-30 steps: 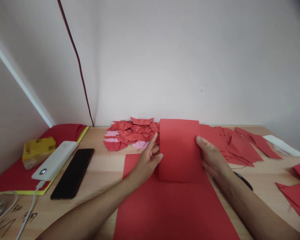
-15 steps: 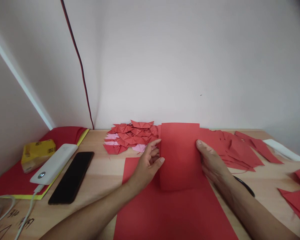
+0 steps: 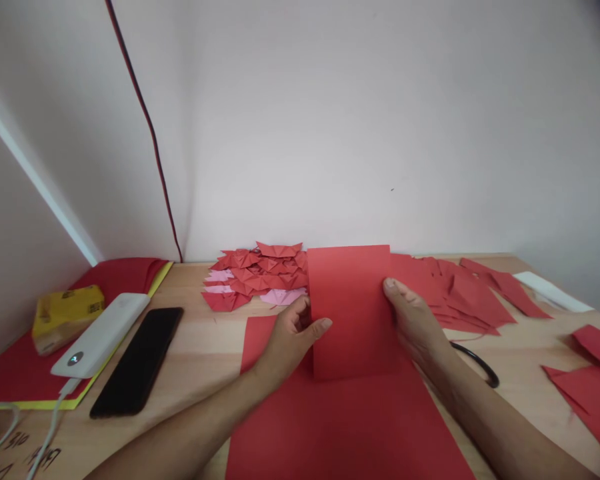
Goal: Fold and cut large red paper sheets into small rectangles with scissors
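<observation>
A red paper sheet [image 3: 353, 310] is being pinched at opposite edges by closed fingers of the left hand [image 3: 290, 333] and right hand [image 3: 415, 320], so it stands upright and flat.

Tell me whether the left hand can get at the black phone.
Probably yes: only bare table lies between the left hand and the black phone, though that hand now pinches the folded red sheet.

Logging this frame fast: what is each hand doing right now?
Left hand: closed on the left edge of the red sheet.
Right hand: gripping the sheet's right edge.
</observation>
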`<action>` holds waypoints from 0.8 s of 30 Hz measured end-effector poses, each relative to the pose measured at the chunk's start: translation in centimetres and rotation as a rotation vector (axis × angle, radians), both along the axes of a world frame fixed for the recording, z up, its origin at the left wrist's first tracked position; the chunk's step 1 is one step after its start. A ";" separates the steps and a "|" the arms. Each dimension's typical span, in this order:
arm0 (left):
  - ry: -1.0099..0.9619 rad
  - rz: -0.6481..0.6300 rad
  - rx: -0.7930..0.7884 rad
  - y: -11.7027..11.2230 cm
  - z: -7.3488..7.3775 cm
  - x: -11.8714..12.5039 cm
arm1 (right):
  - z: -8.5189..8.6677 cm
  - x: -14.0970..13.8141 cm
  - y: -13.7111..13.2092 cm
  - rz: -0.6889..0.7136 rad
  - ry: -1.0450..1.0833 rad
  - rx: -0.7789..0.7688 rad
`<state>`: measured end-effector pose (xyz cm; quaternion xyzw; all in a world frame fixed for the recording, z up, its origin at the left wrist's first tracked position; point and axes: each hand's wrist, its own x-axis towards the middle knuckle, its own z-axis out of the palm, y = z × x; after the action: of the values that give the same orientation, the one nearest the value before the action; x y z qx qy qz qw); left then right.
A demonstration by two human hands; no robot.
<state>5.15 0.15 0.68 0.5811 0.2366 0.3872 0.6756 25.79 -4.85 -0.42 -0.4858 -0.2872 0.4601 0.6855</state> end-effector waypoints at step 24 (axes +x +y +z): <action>-0.333 0.187 -0.481 3.2 1.8 -1.0 | -0.7 8.6 -12.1 0.206 -1.472 -0.451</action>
<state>4.15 3.33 2.48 0.3086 0.2601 0.4704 0.7847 34.43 -16.93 -1.10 -0.7650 -0.6116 0.1275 0.1564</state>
